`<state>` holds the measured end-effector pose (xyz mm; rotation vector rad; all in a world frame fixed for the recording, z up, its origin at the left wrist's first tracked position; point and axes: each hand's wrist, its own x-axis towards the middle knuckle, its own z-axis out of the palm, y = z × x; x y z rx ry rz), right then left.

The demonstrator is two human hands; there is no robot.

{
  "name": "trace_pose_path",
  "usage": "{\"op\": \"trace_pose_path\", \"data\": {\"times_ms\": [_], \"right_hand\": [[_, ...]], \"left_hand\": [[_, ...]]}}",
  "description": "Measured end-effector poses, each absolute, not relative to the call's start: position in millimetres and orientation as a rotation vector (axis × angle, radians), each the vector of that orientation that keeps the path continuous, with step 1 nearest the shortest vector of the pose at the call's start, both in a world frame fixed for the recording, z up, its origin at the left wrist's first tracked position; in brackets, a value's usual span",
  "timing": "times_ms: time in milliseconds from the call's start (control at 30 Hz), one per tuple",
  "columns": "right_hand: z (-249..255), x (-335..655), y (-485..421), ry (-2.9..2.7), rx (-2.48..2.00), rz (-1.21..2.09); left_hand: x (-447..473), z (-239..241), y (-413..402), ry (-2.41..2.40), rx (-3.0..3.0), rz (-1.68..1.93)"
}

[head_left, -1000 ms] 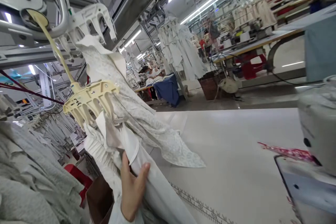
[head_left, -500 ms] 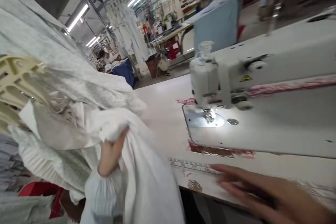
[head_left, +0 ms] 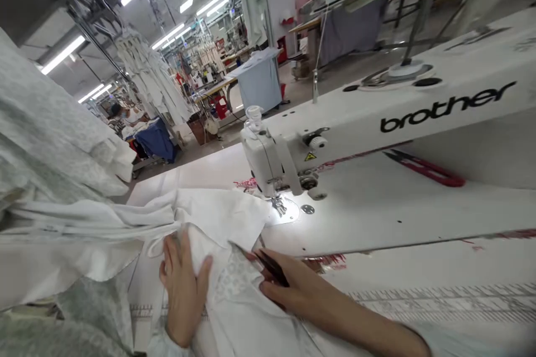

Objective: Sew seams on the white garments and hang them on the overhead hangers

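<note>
A white garment (head_left: 218,209), partly patterned in pale grey-green, lies over the table edge, its far part close to the lit presser foot (head_left: 278,206). My left hand (head_left: 182,287) rests on the cloth with its thumb apart from the fingers, pressing it down. To its right, my right hand (head_left: 288,284) is closed around dark thread snips (head_left: 272,268); their pointed tip touches or hovers over the cloth, I cannot tell which. The palm hides most of them. Behind stands the white sewing machine (head_left: 355,128).
Red-handled snips (head_left: 431,170) lie on the machine bed. A printed measuring tape (head_left: 444,301) runs along the table's front. More pale garments (head_left: 50,128) hang at the left. Workstations and a seated person (head_left: 129,114) are farther back.
My left hand has lowered the bunched white cloth onto the table and let its grip loosen. My right hand has moved left onto the cloth. The view has turned right.
</note>
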<state>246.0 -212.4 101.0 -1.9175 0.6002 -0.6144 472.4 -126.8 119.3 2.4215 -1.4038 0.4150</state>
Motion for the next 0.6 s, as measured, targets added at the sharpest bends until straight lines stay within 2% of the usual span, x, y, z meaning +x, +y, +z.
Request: {"op": "trace_pose_path", "data": {"times_ms": [67, 167, 333, 467, 600], "right_hand": [[99, 239, -207, 0.541, -1.882, -0.529], [93, 226, -204, 0.536, -1.933, -0.531], [86, 231, -230, 0.660, -2.433, -0.720], [93, 243, -248, 0.591, -2.500, -0.635], [97, 246, -249, 0.501, -2.474, -0.586]], "left_hand": [[490, 98, -107, -1.415, 2.651, 0.362], [522, 96, -83, -1.415, 2.737, 0.511], [500, 112, -75, -1.605, 2.137, 0.748], [442, 108, -106, -1.928, 1.793, 0.420], [434, 104, -133, -2.141, 1.974, 0.221]]}}
